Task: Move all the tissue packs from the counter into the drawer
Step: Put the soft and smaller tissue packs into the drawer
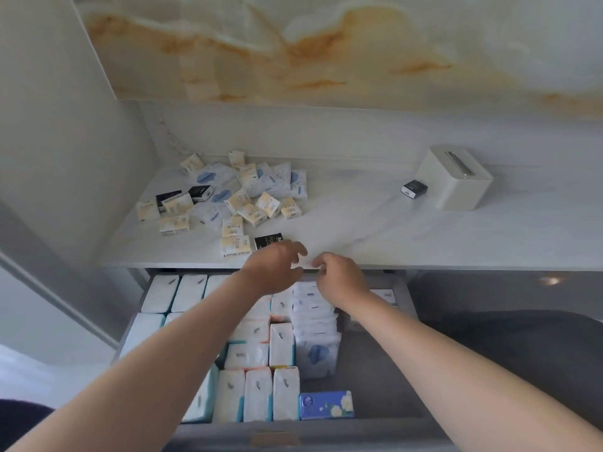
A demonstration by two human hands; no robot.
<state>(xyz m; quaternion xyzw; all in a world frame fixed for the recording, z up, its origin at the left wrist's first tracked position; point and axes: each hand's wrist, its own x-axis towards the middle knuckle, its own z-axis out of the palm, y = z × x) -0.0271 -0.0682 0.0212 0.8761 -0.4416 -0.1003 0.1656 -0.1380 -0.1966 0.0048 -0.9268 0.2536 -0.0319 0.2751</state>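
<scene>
While both bare forearms stretch forward over the open drawer, the hands meet at the front lip of the counter. The right hand has its fingers curled in, fingertips pinching a small white pack right at that edge. The left hand arches over the same spot with bent fingers above and thumb below; whether it actually grips the pack, I cannot tell.

At 11 o'clock from the hands lies the loose heap of tissue packs: glossy film wrappers, cream, pale blue-on-white and black, tumbled at all angles. Just at 10 o'clock, close to the left knuckles, sit a black pack and a cream pack side by side, flat on the pale, smooth, faintly veined stone. Out at 2 o'clock stands a rounded cream tissue box with a slot on top, a small black box beside it.

Down at 6 o'clock, the grey-lined drawer holds rows of soft white packs stood on edge, plus one flat blue floral pack.
</scene>
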